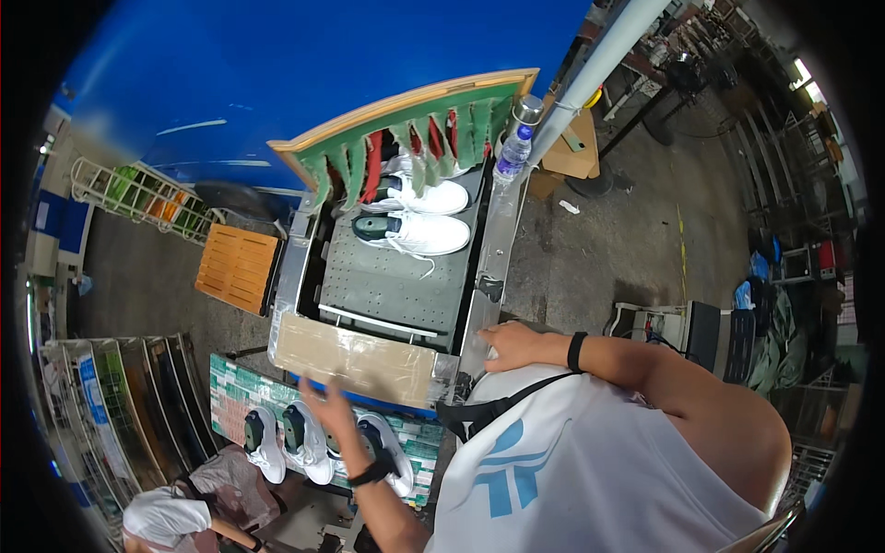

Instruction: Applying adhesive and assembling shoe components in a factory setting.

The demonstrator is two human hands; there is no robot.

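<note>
Left hand (336, 417), seven o'clock, is spreading empty near white shoes (312, 452), best handling them gently; right hand (516, 346), five o'clock, is resting, grip unclear.

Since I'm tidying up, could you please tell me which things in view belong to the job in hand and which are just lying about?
Seemingly part of the job:
white shoes with laces
dark, dotted machine bed
green patterned board

Seemingly lying about:
clear plastic purple-capped bottle
brown cardboard box
small white scrap
</note>
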